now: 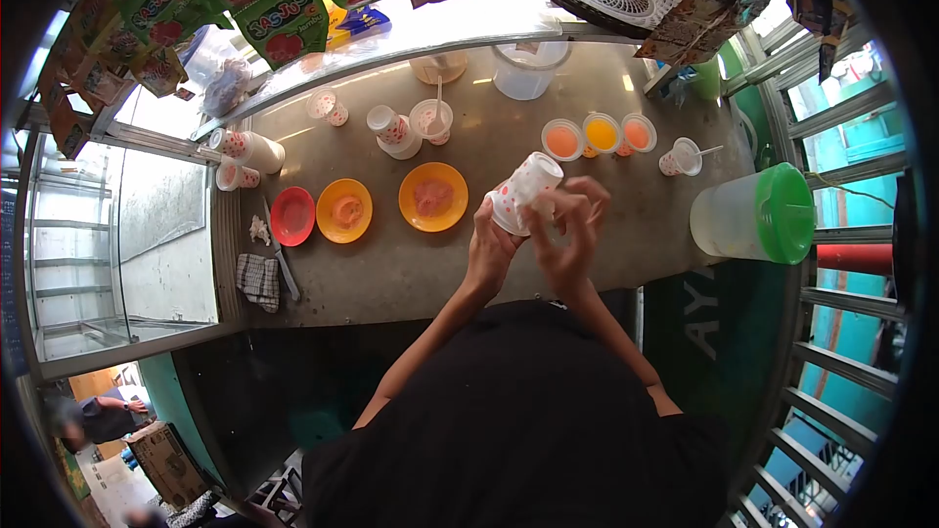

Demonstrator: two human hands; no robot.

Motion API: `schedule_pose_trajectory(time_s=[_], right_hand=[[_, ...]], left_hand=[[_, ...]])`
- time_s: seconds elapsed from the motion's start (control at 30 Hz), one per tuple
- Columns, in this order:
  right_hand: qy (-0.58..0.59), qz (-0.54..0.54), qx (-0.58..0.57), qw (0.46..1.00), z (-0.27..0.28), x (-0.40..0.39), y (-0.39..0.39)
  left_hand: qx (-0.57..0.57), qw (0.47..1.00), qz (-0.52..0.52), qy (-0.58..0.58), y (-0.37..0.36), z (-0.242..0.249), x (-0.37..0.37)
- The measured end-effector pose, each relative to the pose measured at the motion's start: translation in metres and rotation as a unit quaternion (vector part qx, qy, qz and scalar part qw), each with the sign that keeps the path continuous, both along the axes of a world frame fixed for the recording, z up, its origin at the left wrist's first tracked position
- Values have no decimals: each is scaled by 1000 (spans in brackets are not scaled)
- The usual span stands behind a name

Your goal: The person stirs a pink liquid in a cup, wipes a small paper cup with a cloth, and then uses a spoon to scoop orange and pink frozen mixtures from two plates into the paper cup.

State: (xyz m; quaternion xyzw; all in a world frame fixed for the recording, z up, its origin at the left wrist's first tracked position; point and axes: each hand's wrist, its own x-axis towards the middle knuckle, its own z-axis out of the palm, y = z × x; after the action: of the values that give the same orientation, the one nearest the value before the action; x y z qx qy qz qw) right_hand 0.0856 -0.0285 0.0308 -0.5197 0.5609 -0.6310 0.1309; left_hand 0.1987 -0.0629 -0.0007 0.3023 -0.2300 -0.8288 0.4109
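My left hand [489,244] is wrapped round the lower end of a short stack of white paper cups with red dots [529,186], held tilted above the counter. My right hand [572,225] is beside the stack on its right, fingers curled and spread, with the thumb side near the cups; I can make out nothing held in it. Behind the hands stand clear cups of orange drink [562,140], yellow drink [602,133] and another orange drink [639,133]. An orange plate with pink food [433,198] lies left of my left hand.
The grey counter [372,288] carries another orange plate [344,211], a red plate [292,216], a knife [285,264], a cloth [258,282] and a green-lidded container [753,214]. Sachets [281,24] hang overhead. Another person [112,418] is at the lower left.
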Motion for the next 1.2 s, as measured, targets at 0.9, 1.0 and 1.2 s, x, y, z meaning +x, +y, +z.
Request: schedule_pose_trajectory(time_s=[0.9, 1.0, 1.2], right_hand=[[126, -9, -53, 991, 15, -5, -11], [56, -18, -51, 997, 23, 0, -15], [57, 106, -12, 993, 2, 10, 5]], left_hand=[[145, 982, -109, 54, -18, 2, 27], [163, 966, -152, 129, -21, -1, 28], [143, 981, -87, 102, -23, 9, 28]])
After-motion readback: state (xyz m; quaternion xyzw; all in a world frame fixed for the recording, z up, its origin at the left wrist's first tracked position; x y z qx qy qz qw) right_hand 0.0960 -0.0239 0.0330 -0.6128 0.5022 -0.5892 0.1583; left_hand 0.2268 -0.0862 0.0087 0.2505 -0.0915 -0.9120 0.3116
